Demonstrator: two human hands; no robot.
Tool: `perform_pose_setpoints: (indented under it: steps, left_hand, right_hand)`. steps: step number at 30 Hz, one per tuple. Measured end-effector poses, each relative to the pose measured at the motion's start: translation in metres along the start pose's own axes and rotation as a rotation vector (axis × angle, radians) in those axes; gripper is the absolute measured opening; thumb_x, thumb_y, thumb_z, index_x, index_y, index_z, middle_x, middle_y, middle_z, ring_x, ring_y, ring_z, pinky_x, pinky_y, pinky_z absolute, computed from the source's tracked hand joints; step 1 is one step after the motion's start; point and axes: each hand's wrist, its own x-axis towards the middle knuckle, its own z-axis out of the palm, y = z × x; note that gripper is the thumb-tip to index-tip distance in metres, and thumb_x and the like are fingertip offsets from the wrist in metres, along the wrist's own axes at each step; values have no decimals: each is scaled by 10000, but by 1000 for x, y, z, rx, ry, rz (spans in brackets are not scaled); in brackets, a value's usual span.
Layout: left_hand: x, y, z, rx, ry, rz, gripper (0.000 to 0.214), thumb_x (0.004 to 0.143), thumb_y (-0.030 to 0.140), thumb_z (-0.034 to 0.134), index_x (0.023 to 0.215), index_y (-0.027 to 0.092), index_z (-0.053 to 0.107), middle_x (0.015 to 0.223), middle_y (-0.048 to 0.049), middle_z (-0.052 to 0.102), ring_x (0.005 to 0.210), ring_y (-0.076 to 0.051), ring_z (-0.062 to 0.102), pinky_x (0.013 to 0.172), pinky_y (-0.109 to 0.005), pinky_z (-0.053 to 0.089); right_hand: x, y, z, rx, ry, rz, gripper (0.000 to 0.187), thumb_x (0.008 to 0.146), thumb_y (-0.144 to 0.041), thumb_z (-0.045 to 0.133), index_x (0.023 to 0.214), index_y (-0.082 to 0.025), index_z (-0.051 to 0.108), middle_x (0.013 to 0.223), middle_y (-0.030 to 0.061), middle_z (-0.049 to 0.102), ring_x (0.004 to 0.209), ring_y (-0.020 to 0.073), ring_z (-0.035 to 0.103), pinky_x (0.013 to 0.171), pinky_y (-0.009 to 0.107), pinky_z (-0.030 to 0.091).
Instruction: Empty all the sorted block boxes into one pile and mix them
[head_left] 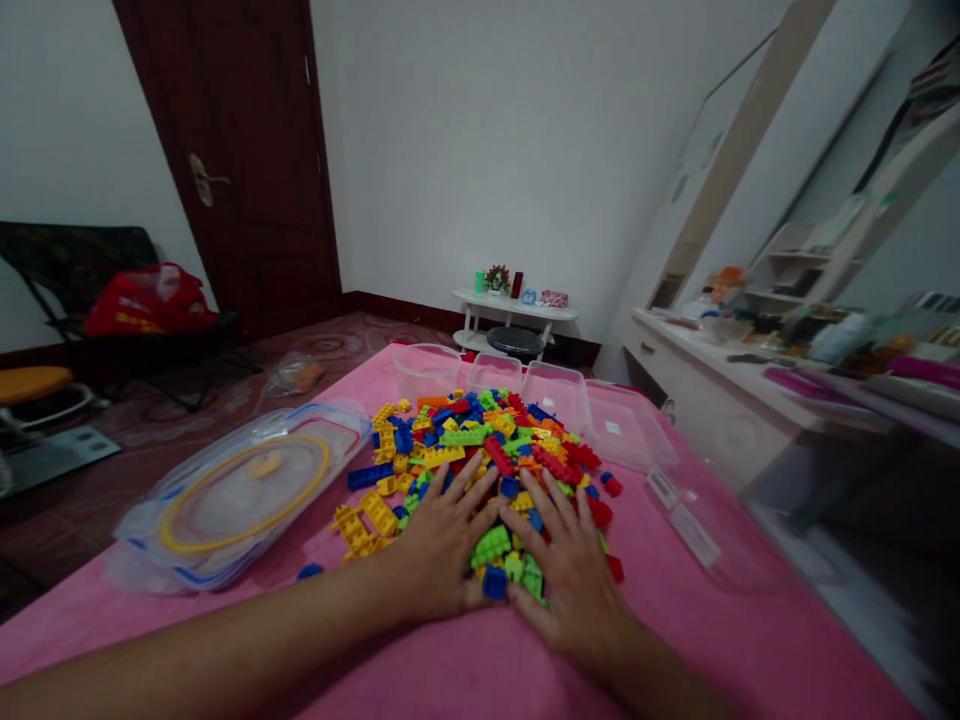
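A heap of small plastic building bricks in yellow, blue, red, green and orange lies on a pink cloth. My left hand rests flat on the near side of the heap, fingers spread. My right hand lies flat beside it, fingers stretched out over the bricks, its thumb close to the left hand's. Green bricks and a blue one show between the two hands. Neither hand grips anything.
Several clear plastic tubs stand behind the heap, one at the back left. A stack of clear lids lies to the left, another lid to the right. A white desk stands right, a chair left.
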Motion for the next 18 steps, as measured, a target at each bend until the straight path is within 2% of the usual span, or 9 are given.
perform_pose_setpoints:
  steps: [4,8,13,15,18]
  left_hand:
    - [29,-3,-5,-1,65,-19,889,686,702,509,1414,216,352,1508,-113,267,1395,-397,93,1097,-595,129]
    - [49,-9,-4,-81,97,-33,900,649,749,520,1382,242,399,1458,-88,365,1354,-377,229,1088,-552,221]
    - [65,-16,3,-110,136,-105,848,625,717,591,1331,268,454,1431,-37,404,1324,-346,259,1064,-524,288]
    - [70,-20,4,-110,127,-97,854,628,716,585,1342,273,436,1440,-29,392,1322,-348,255,1060,-537,285]
    - [79,-28,0,-113,48,-57,856,603,705,606,1332,288,444,1444,-26,385,1316,-352,262,1057,-546,279]
  right_hand:
    - [26,14,-3,-61,8,66,740,709,-339,601,1411,-285,371,1540,82,193,1384,343,182,1078,622,57]
    - [43,26,0,-51,-9,111,672,757,-318,562,1403,-294,377,1516,71,266,1341,310,287,1077,571,154]
    - [54,31,5,-51,51,186,547,836,-336,490,1374,-265,424,1464,79,364,1290,287,357,1063,508,220]
    - [56,29,7,-60,70,203,522,848,-345,475,1362,-256,439,1448,82,385,1276,288,370,1058,502,227]
    - [59,26,9,-77,79,211,496,848,-341,471,1335,-246,471,1431,80,408,1241,291,402,1046,489,253]
